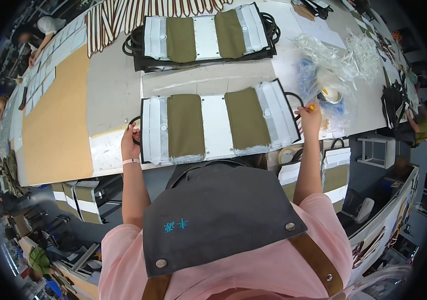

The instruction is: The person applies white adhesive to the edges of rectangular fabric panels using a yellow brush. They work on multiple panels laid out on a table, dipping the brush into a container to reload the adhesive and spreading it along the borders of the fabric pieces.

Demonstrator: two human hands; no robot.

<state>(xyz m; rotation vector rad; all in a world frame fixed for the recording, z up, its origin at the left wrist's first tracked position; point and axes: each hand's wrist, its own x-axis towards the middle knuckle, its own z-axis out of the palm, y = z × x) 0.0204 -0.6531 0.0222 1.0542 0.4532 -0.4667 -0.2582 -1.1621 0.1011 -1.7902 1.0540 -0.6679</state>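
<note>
An unfolded fabric bag panel (216, 125), with white and olive sections and black edging, lies at the front edge of the worktable before me. My left hand (131, 140) grips the black cord handle at its left end. At the other end, my right hand (309, 114) has its fingers on the right black handle (294, 96); a small yellow item shows at those fingers. The panel's near edge is frayed. Farther back rests a stack of similar panels (205, 35) with coiled black handles on both sides.
Tangled white strips (363, 56) and clear plastic with a roll of tape (329, 92) lie at right. Striped straps (123, 18) cover the back left. More panels hang below the table at right (335, 172) and left (86, 202). Co-workers (50, 28) are at the table's far ends.
</note>
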